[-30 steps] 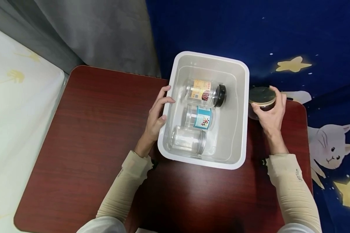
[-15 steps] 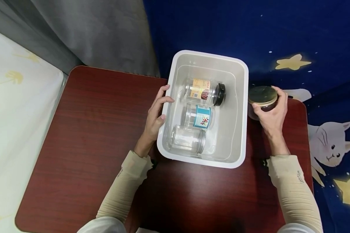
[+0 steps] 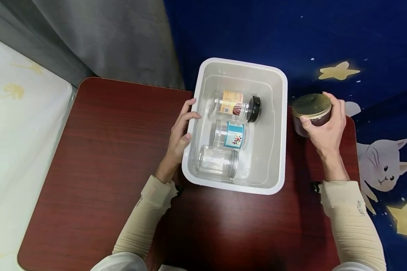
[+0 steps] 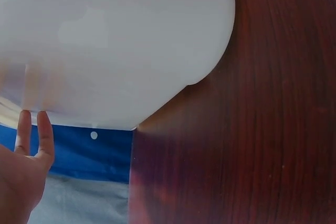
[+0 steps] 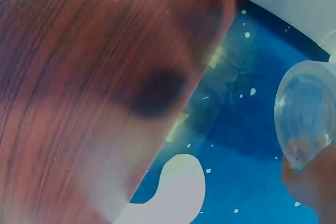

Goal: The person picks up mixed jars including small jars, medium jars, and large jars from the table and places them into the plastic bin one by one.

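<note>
In the head view my left hand (image 3: 179, 137) rests against the left rim of a white plastic tub (image 3: 279, 150), fingers spread. The left wrist view shows two straight fingers (image 4: 45, 137) touching the tub's outer wall. My right hand (image 3: 327, 131) grips a wide jar (image 3: 300, 126) with a gold lid (image 3: 311, 105), right of the tub. Its clear round base (image 5: 304, 114) shows in the right wrist view, raised off the table. Inside the tub lie a jar with a black cap (image 3: 232, 103), a blue-labelled jar (image 3: 234, 135) and a plain clear jar (image 3: 217, 162).
The tub stands on a dark red wooden table (image 3: 115, 162), its far end reaching the back edge. Behind hang a grey curtain (image 3: 122, 41) and a blue star-patterned cloth (image 3: 237, 30). A white patterned surface (image 3: 23, 124) lies beyond the table's left side.
My right hand has moved right and slightly up in the head view, carrying the gold-lidded jar away from the tub's side. The left hand keeps its place at the rim.
</note>
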`<action>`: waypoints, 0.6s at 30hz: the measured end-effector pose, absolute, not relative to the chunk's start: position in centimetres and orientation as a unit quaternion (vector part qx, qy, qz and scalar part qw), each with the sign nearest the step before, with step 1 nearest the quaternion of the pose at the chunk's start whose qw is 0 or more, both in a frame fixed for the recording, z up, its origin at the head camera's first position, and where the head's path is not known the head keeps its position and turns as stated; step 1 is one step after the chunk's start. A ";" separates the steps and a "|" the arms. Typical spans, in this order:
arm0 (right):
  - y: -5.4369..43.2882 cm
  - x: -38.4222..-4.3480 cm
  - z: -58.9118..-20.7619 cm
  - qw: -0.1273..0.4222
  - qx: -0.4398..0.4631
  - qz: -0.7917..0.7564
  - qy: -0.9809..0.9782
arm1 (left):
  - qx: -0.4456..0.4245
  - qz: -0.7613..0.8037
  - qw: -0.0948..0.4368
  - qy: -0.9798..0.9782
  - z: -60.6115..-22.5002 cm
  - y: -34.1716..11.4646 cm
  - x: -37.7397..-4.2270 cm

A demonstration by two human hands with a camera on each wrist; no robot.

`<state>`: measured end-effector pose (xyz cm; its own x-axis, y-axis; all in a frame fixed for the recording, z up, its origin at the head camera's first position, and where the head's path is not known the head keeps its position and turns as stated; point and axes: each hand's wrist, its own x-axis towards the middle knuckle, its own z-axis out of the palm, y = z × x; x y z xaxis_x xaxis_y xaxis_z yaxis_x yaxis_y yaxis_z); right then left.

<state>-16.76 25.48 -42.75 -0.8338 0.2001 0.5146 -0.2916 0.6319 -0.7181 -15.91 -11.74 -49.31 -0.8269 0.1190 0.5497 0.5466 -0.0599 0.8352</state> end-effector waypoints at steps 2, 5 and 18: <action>25.8 -16.7 -42.9 0.286 0.023 0.425 -0.858 | -0.249 -0.685 0.154 -0.667 -49.3 -11.7 -15.9; 26.8 -17.0 -43.6 0.283 0.017 0.413 -0.865 | -0.251 -0.684 0.155 -0.668 -49.4 -11.7 -15.9; 25.0 -16.3 -40.4 0.316 0.064 0.423 -0.847 | -0.243 -0.689 0.151 -0.667 -49.4 -11.7 -15.9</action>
